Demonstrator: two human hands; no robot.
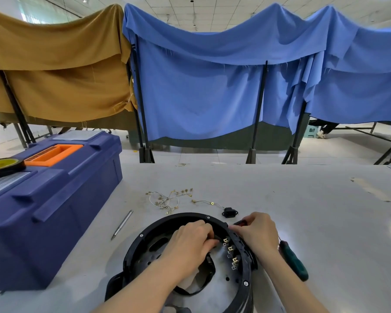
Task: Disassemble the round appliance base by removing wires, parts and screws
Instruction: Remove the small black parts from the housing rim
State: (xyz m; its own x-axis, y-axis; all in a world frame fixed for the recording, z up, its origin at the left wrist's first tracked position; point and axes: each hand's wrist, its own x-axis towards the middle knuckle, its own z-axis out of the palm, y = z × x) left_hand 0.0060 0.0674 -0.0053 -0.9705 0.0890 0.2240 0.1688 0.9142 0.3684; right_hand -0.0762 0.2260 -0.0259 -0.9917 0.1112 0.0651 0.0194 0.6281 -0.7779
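The pale table fills the lower half of the frame, with a blue toolbox at the left. The round appliance base lies open side up at the lower centre, close to the person. The left hand reaches inside it, its fingers curled and pinching a small black part on the inner wall. The right hand has its fingers curled over the outside of the same stretch of rim and grips it there. Something red and black shows just past its fingertips, but the view is too tight to tell what it is. A green-handled screwdriver lies on the table beside the right wrist, in no one's grasp. Above the base in the frame lies a loose tangle of wires with brass ends, and a black socket sits just off the rim (both already out, by the look of it). So the wiring stage seems largely done. A row of brass terminals is still mounted on the inner wall, bare of wires. Several rim screws are still seated as well, so most of the parts and screws appear to be left.
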